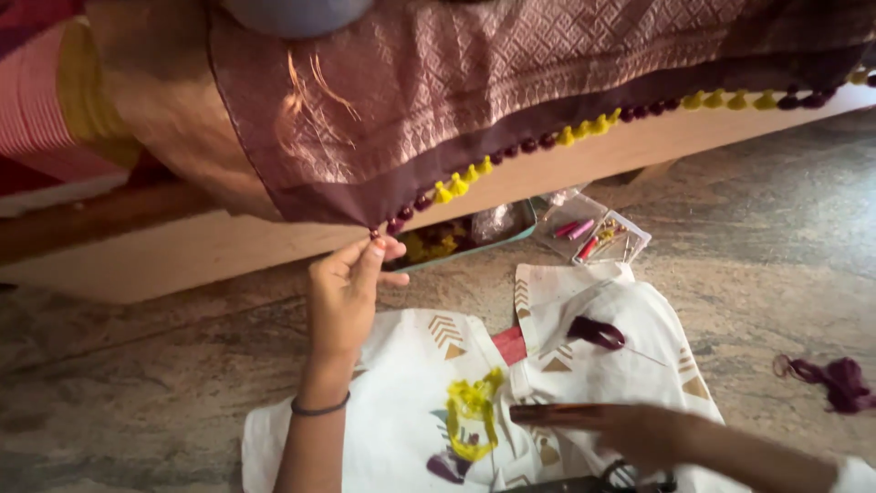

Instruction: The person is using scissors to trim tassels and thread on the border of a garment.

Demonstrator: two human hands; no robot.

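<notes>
Tassel (374, 235) — pinched in left hand (345, 297) grip, fingertips up

Mottled grey-green stone floor (776, 228). Directly on it: white cloth (401, 383) printed with tan arrow shapes, tangle of maroon thread (835, 379) well apart at right, clear plastic box (598, 233) of small sewing bits, teal-rimmed tray (465, 256) beside it under a low wooden bench (584, 160).

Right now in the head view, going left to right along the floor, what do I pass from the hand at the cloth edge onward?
Left hand pinching the maroon fabric's edge → yellow thread on the white cloth → dark maroon thread loop → right hand, blurred → maroon thread bundle on the stone floor.
</notes>
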